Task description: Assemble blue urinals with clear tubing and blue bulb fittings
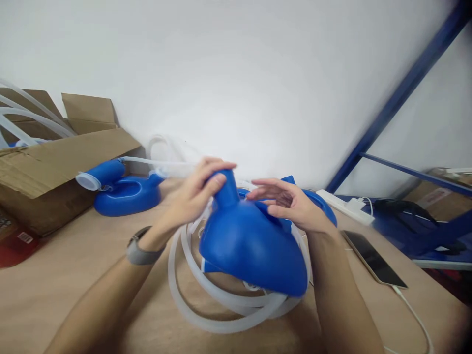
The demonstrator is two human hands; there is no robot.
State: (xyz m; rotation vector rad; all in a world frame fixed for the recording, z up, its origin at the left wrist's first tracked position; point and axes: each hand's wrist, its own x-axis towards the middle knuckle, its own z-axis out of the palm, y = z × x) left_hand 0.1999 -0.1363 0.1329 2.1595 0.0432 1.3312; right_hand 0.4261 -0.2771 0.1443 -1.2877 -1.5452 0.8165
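Note:
A blue plastic urinal bottle (254, 246) is tilted in front of me, its neck pointing up and to the left. My left hand (201, 189) is wrapped round that neck, with a grey-strapped watch on the wrist. Over the handle side, my right hand (289, 201) has its fingers apart; whether it touches the bottle I cannot tell. Beneath the bottle, a coiled translucent hose (221, 324) lies on the table. Behind my right hand, another blue bottle (320, 204) is partly hidden.
At left, a second urinal bottle (127, 199) with a capped blue funnel stands beside an open cardboard box (70, 157) holding hoses. A phone (374, 258) on a cable and a white power strip (346, 206) lie at right, near a blue metal frame (398, 98).

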